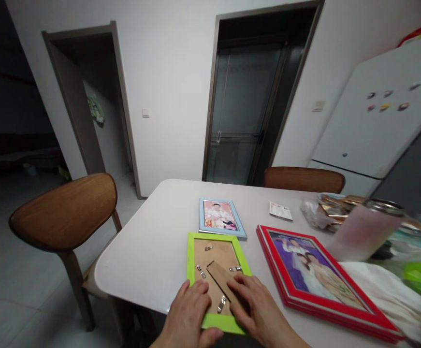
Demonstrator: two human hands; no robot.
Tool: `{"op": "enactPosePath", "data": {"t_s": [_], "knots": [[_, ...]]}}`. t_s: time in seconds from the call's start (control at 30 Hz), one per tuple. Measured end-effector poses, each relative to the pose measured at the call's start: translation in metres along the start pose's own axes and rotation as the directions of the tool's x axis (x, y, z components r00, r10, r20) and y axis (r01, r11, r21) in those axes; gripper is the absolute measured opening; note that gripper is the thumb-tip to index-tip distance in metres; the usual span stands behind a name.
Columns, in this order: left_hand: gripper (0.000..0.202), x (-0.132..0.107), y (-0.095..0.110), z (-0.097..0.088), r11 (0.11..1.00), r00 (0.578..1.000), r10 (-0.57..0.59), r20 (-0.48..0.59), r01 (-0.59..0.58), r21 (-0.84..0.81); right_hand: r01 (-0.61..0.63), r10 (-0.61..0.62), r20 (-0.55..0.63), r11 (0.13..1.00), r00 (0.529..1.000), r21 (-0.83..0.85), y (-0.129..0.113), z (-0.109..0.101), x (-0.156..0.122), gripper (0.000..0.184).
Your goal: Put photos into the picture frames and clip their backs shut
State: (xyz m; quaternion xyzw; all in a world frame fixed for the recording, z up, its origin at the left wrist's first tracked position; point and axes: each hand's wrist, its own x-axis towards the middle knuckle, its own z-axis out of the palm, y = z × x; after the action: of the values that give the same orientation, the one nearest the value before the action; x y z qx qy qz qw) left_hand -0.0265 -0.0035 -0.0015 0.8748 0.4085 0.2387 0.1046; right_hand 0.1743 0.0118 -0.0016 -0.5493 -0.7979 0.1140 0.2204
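On the white rounded-corner tabletop (148,256), the lime-green rectangular frame (217,254) is lying before the light-blue rectangular frame (219,216), left of the red rectangular frame (310,270).

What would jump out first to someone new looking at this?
Probably the big red-framed photo on the right of the white table. Next, perhaps the lime-green frame lying back-up near the table's near edge, with the left hand on its left side and the right hand on its brown stand.

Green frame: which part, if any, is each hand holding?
The left hand touches the green frame at its near left corner; the right hand touches its brown stand. Whether either grips cannot be told.
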Motion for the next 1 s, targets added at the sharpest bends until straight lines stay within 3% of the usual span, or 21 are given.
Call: {"op": "enactPosePath", "data": {"t_s": [0.17, 0.27, 0.53, 0.63, 1.0], "knots": [[0.036, -0.002, 0.004, -0.005, 0.999, 0.995, -0.053, 0.088, 0.053, 0.007, -0.097, 0.080, -0.116, 0.983, 0.990, -0.153, 0.005, -0.009, 0.015, 0.030], [0.041, -0.001, 0.006, -0.006, 0.997, 0.990, -0.082, 0.115, 0.081, 0.007, -0.118, 0.092, -0.125, 0.969, 0.988, -0.216, 0.004, -0.010, 0.022, 0.027], [0.042, -0.001, 0.005, -0.008, 0.995, 0.986, -0.092, 0.138, 0.095, -0.016, -0.120, 0.114, -0.098, 0.991, 0.989, -0.057, 0.016, -0.008, 0.028, 0.025], [0.045, -0.001, 0.003, -0.007, 0.997, 0.990, -0.076, 0.121, 0.078, -0.016, -0.148, 0.140, -0.111, 0.986, 0.984, -0.072, 0.020, -0.008, 0.032, 0.024], [0.054, 0.001, 0.006, -0.010, 0.996, 0.984, -0.085, 0.156, 0.080, 0.034, -0.070, 0.064, -0.080, 0.995, 0.995, -0.070, 0.025, -0.010, 0.025, 0.021]]}}
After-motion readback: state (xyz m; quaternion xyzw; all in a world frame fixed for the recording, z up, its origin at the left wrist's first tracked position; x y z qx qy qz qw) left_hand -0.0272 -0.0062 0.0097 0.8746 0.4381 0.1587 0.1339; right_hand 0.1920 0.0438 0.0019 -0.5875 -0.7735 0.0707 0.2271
